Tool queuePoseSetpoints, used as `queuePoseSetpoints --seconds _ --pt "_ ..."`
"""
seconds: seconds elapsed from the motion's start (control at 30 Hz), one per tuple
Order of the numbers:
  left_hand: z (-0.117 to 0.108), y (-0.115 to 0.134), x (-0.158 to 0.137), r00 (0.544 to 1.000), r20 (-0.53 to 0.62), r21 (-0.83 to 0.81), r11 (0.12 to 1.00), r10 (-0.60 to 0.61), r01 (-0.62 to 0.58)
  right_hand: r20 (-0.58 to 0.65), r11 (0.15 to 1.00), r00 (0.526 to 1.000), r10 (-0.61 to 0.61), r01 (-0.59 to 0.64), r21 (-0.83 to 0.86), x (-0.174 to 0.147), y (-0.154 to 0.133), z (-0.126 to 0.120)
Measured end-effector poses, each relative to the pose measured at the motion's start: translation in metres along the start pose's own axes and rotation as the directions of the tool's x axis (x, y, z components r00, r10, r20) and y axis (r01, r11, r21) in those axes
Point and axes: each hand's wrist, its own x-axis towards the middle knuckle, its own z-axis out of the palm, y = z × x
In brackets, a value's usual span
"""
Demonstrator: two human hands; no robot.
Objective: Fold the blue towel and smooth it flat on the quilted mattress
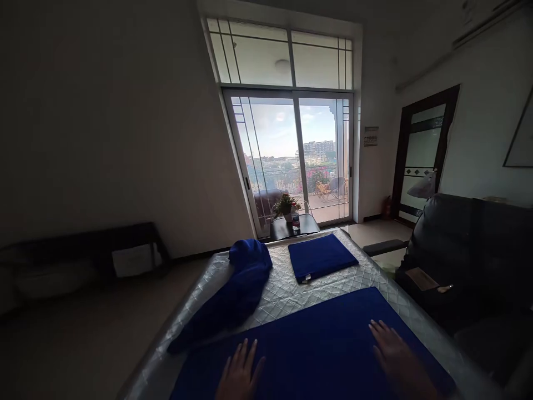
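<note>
A large blue cloth [316,339] lies spread flat across the near part of a quilted, plastic-covered mattress [275,300]. My left hand [239,372] rests on its left part, fingers stretched and a little apart. On the right part lies my right hand [391,347], palm down with its fingers extended. Neither hand holds anything. Beyond them, a folded blue cloth [322,256] forms a neat rectangle with a small white tag at its near edge. A crumpled blue cloth [245,278] is heaped at the left, trailing toward the mattress's left side.
Past the mattress's far end stands a small dark table [306,225] with a potted plant [286,204] and a bottle [295,221]. A black armchair [470,255] is at the right. Sliding glass doors [270,144] form the background. A dark low bench [83,244] stands left.
</note>
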Motion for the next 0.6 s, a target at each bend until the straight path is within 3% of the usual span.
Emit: queuePoseSetpoints --seconds 0.1,0.23,0.33,0.43,0.53,0.6 --pt "-0.012 0.026 0.003 1.000 0.018 -0.089 0.996 -0.008 0.009 0.119 0.979 0.972 -0.202 0.203 0.003 0.029 -0.069 0.023" --pt "-0.019 0.078 0.026 0.986 0.083 -0.214 0.969 0.147 -0.126 0.289 0.946 0.903 -0.317 0.322 0.029 0.065 -0.129 0.067" --pt "-0.013 0.107 0.050 0.968 0.105 -0.258 0.946 0.227 -0.194 0.382 0.948 0.876 -0.294 0.318 0.002 0.083 -0.136 0.099" --pt "0.000 0.118 0.065 0.980 0.116 -0.246 0.960 0.162 -0.130 0.371 0.961 0.898 -0.236 0.271 -0.047 0.090 -0.126 0.122" --pt "0.013 0.108 0.065 0.989 0.117 -0.230 0.971 0.095 -0.066 0.337 0.969 0.916 -0.219 0.245 -0.037 0.090 -0.119 0.134" --pt "0.018 0.085 0.058 0.996 0.061 -0.199 0.979 0.066 -0.053 0.343 0.969 0.913 -0.220 0.244 -0.028 0.090 -0.114 0.135"
